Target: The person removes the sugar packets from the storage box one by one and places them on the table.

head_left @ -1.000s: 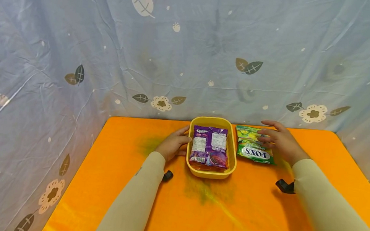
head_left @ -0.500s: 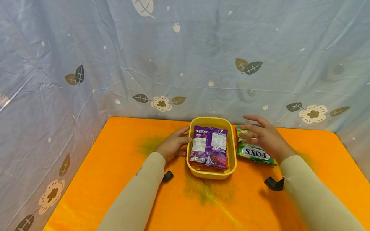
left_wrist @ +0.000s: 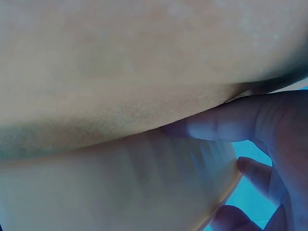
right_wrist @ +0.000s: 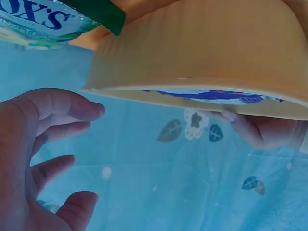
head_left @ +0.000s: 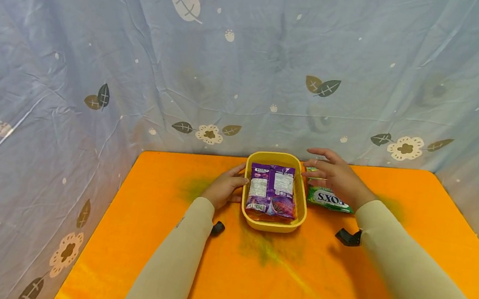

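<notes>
A yellow plastic tub (head_left: 271, 227) stands on the orange table, near the back. Inside lies a purple candy bag (head_left: 272, 188), label side up. My left hand (head_left: 223, 186) holds the tub at its left side, a fingertip at the rim; the left wrist view shows other fingers along the outer wall (left_wrist: 110, 187). Right of the tub, a green FOX'S candy bag (head_left: 327, 198) lies flat. Over its upper part hangs my right hand (head_left: 336, 177), fingers apart and loosely bent, nothing in them. Its fingertips overlap the tub's right rim in the head view.
A blue-grey patterned curtain (head_left: 249, 71) hangs behind the table and along both sides. The orange table (head_left: 267, 292) extends toward me from the tub. Black wrist mounts (head_left: 349, 238) stick out from the sleeves.
My right hand has moved left across the green candy bag, toward the tub's right rim. My left hand, the tub and the purple bag stay where they were.
</notes>
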The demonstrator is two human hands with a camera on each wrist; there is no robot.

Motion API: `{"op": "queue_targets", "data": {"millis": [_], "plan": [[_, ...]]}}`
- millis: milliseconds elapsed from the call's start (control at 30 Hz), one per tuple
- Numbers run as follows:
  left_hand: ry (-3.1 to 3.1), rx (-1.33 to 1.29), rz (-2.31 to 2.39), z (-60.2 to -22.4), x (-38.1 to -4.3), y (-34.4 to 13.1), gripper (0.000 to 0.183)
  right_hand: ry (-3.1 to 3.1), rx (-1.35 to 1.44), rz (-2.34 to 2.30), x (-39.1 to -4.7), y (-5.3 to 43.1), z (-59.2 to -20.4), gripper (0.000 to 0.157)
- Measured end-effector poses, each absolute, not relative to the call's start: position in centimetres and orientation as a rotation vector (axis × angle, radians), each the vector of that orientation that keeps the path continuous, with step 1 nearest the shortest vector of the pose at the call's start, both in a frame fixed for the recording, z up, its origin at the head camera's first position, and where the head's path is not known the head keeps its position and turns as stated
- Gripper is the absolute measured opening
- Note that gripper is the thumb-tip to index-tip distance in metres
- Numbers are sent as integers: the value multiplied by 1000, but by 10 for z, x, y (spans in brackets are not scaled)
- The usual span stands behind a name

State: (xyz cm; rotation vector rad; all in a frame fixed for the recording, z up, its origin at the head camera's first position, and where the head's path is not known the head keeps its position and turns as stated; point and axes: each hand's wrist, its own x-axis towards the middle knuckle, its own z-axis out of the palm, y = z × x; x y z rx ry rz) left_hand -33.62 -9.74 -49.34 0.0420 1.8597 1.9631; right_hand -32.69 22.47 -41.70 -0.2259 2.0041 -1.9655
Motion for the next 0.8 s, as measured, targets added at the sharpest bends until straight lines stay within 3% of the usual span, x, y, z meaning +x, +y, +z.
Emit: {"op": "queue_targets", "data": {"millis": [367, 600, 800], "plan": [[1852, 39, 1973, -493, -336, -97, 61, 1833, -287, -1920, -323, 208, -420, 66], [1829, 26, 1990, -494, -335, -98, 62, 1872, -246, -1837, -318, 195, -414, 58], [1824, 34, 1990, -493, -335, -98, 62, 2000, -230, -1745, -311, 181, -412, 65]]}}
